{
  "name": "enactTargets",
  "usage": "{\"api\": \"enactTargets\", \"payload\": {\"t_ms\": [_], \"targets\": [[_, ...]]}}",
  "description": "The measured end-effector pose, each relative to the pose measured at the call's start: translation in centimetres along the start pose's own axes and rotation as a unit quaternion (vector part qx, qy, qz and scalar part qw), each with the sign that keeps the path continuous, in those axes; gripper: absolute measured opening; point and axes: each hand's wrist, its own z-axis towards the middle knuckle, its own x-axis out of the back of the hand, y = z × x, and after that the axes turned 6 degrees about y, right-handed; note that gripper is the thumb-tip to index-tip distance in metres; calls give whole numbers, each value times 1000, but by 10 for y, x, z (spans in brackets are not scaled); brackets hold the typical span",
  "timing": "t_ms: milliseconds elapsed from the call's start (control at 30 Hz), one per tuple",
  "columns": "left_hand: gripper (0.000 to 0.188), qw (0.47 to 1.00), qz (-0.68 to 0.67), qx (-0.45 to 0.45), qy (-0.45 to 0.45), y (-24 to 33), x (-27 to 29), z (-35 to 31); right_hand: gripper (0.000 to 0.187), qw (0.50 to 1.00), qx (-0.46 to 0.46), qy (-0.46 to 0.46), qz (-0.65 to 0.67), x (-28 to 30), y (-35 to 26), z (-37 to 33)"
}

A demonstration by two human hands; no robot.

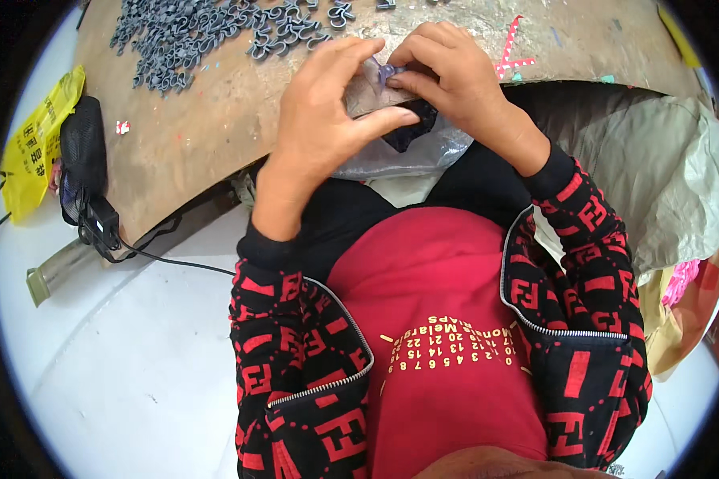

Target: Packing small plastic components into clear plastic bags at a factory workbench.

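Observation:
Above the table's near edge, my right hand [449, 73] pinches a small purplish, partly see-through piece [387, 73] between thumb and fingertips. What kind of thing it is I cannot make out. Facing it on the left is my left hand [319, 112], its thumb stretched out apart from the raised fingers, with nothing gripped between them. Its fingertips are close to the purplish piece, and whether they touch it I cannot tell. A dark, crumpled item [411, 132] lies below the hands, near my lap, partly covered by the left thumb.
Many small grey curved clips [208, 36] are heaped on the wooden table [192, 132] at the far left. Red-and-white tape [510, 56] marks the tabletop at the right. A yellow bag [36, 148] and black mesh pouch [84, 152] hang at the left edge. A pale sack [655, 168] stands right.

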Motion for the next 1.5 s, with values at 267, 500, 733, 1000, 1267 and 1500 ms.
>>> {"api": "enactTargets", "payload": {"t_ms": [267, 500, 733, 1000, 1267, 1500], "targets": [[22, 999, 19, -3, 41, -14, -17, -8, 16, 995, -15, -34, 89, 6, 8, 5], [18, 994, 65, -49, 78, -12, -19, -9, 17, 983, -95, -38, 152, 6, 0, 4], [19, 991, 95, -55, 77, -8, -19, -6, 15, 998, 19, -50, 36, 12, 4, 8], [19, 993, 110, -38, 35, -2, -18, -1, 14, 991, -19, -115, 62, 15, 2, 16], [18, 990, 122, -52, 52, -10, -27, -8, 14, 992, -32, -118, 27, 15, -5, 19], [25, 994, 71, -38, 78, 0, -20, -21, 18, 927, -203, -149, 278, 26, 3, 11]]}}
